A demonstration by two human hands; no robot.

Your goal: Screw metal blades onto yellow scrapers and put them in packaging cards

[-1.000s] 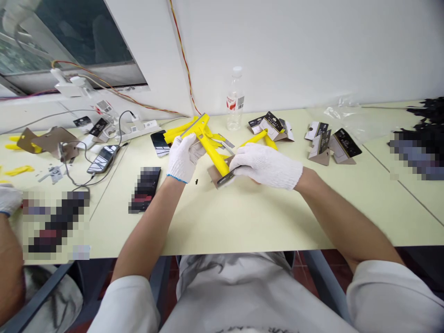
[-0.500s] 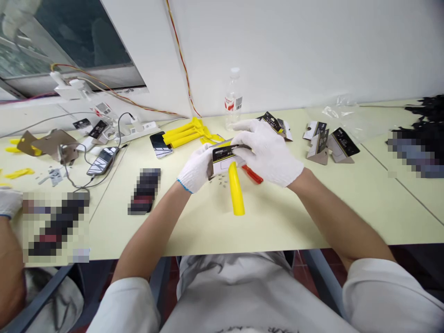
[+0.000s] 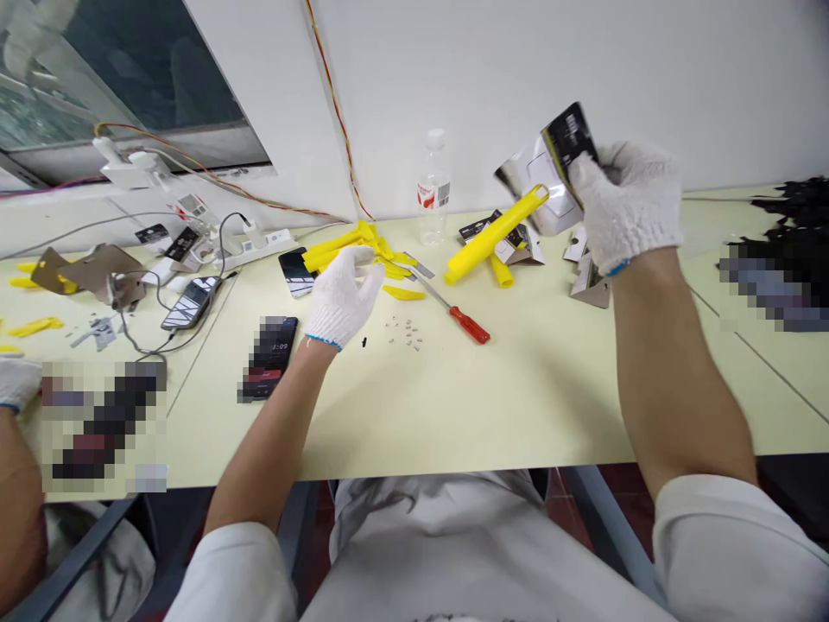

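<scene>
My right hand (image 3: 631, 203), in a white knit glove, is raised at the right and grips a black-and-white packaging card (image 3: 570, 138) by its edge. A yellow tube-shaped handle (image 3: 496, 238) slants down to the left from the card, its upper end against the card's white part. Whether the handle is fixed to it I cannot tell. My left hand (image 3: 343, 298), also gloved, hovers near the pile of yellow handles (image 3: 340, 246) with loosely curved fingers, thumb apart, and nothing visible in it. A red-handled screwdriver (image 3: 470, 325) and several tiny metal parts (image 3: 408, 333) lie between the hands.
A clear bottle (image 3: 433, 190) stands by the wall. Folded cards (image 3: 589, 281) lie to the right, under my right hand. Phones (image 3: 191, 302), cables and a power strip (image 3: 259, 244) occupy the left. Another person's gloved hand (image 3: 19, 382) is at the far left.
My right hand has carried the card and yellow handle up and to the right. My left hand has let go of the card and moved left. The screwdriver and small parts are uncovered.
</scene>
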